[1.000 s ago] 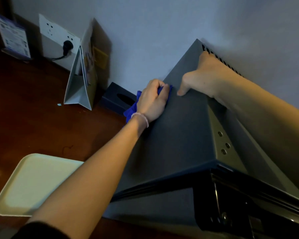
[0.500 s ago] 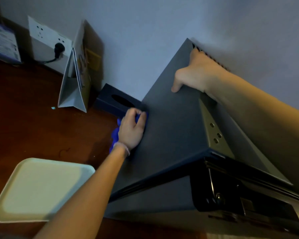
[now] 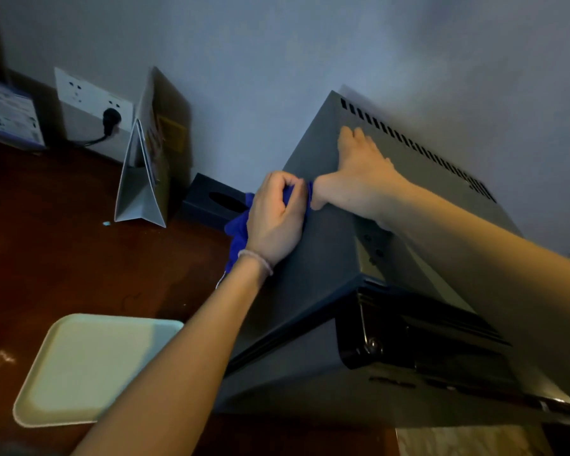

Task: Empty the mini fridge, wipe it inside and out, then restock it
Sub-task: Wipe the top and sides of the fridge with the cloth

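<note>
The grey mini fridge (image 3: pixel 313 278) stands against the wall at the right, seen from above, its dark door edge toward me. My left hand (image 3: pixel 275 218) grips a blue cloth (image 3: pixel 237 232) and presses it against the fridge's left side wall, high up near the top edge. My right hand (image 3: pixel 356 172) lies flat on the fridge's top, fingers straight and pointing toward the row of vent slots at the back. The thumb of that hand nearly touches the cloth. The fridge's inside is hidden.
A pale tray (image 3: pixel 79 366) lies on the dark wooden table (image 3: pixel 46 251) at the lower left. A dark tissue box (image 3: pixel 211 200) sits beside the fridge. A folded card stand (image 3: pixel 145 179), a wall socket with a plug (image 3: pixel 111 118) and a small sign (image 3: pixel 10 113) line the wall.
My left hand slid the cloth down the fridge's side, then back up to the top edge. My right hand stayed flat on the fridge's top.
</note>
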Motion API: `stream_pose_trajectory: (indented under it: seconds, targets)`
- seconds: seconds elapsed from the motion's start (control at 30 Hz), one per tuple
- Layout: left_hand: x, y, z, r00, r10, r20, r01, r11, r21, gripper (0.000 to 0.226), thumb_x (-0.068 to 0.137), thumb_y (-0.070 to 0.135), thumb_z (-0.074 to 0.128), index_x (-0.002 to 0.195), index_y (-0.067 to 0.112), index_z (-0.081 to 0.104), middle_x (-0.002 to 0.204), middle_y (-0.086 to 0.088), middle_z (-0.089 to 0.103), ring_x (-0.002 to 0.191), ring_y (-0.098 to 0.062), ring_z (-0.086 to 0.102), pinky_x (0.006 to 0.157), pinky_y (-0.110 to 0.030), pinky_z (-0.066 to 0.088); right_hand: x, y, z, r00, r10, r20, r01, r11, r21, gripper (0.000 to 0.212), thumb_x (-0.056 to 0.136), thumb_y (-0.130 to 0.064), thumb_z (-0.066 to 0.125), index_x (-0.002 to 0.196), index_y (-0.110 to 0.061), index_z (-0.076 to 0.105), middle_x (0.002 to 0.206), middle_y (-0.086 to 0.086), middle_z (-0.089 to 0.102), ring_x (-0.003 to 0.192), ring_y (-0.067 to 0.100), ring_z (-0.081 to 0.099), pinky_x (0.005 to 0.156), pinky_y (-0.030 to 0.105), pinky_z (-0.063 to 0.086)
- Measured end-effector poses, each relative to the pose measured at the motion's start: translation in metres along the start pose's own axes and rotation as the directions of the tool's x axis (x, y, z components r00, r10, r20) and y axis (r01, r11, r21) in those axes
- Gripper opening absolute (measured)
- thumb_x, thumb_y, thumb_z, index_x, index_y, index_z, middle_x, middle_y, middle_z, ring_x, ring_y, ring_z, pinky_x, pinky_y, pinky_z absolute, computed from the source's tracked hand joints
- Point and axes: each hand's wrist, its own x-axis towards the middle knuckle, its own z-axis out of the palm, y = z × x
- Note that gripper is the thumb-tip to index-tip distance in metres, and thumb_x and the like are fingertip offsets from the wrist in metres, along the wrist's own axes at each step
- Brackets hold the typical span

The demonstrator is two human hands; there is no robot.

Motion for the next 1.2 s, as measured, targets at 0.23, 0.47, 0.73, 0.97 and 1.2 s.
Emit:
stream_pose_trajectory:
  seconds: [0.23,0.47,0.73,0.97,1.2]
  targets:
    - [0.024,-0.037,0.0,0.987,-0.153,0.041,0.147,0.981,0.125,0.024,0.096,0.05,0.048,0.086,0.028,0.052,0.09,0.011,0.057,0.083,-0.008,0.054,0.074,-0.034,0.041,0.003,-0.005,-0.002,1.0,-0.005,-0.022,0.004,1.0,-0.011,0.109,0.072,-0.026,0.076,0.159,-0.009,0.01,0.165,0.007,0.011,0.154,0.027,0.006,0.121,0.055,0.018]
    - [-0.044,-0.065,-0.019,0.988,-0.151,-0.018,0.152,0.98,0.125,0.026,0.098,0.042,0.049,0.089,0.018,0.054,0.092,0.005,0.057,0.09,-0.014,0.055,0.087,-0.046,0.046,0.0,-0.008,-0.003,0.999,0.022,-0.027,-0.02,0.996,0.086,0.106,0.061,-0.026,0.074,0.155,-0.012,0.025,0.158,0.004,0.026,0.147,0.03,0.024,0.114,0.057,0.032]
    - [-0.12,-0.021,-0.036,0.998,-0.041,-0.047,0.044,0.998,0.05,0.024,0.095,0.043,0.049,0.09,0.02,0.054,0.091,0.005,0.056,0.091,-0.021,0.057,0.084,-0.051,0.046,-0.013,-0.012,-0.006,0.998,0.043,-0.042,-0.041,0.998,0.047,0.103,0.07,-0.025,0.074,0.157,-0.015,0.019,0.163,0.004,0.021,0.151,0.028,0.016,0.118,0.059,0.021]
    - [-0.116,0.032,-0.03,0.99,0.131,-0.046,-0.131,0.991,0.005,0.015,0.097,0.033,0.049,0.09,0.021,0.053,0.09,0.007,0.053,0.088,-0.02,0.056,0.079,-0.05,0.047,-0.016,-0.007,-0.004,0.999,0.04,-0.022,-0.04,0.999,0.019,0.106,0.08,-0.024,0.071,0.161,-0.016,0.004,0.169,0.002,0.002,0.155,0.025,0.002,0.122,0.057,0.012]
    - [-0.049,0.017,-0.014,0.968,0.251,-0.01,-0.251,0.968,-0.012,0.019,0.1,0.029,0.048,0.089,0.014,0.055,0.091,0.002,0.056,0.089,-0.024,0.056,0.081,-0.05,0.046,-0.006,-0.003,0.0,0.999,0.038,-0.034,-0.038,0.999,0.005,0.093,0.077,-0.026,0.068,0.155,-0.012,0.021,0.163,0.005,0.019,0.153,0.026,0.011,0.118,0.06,0.019]
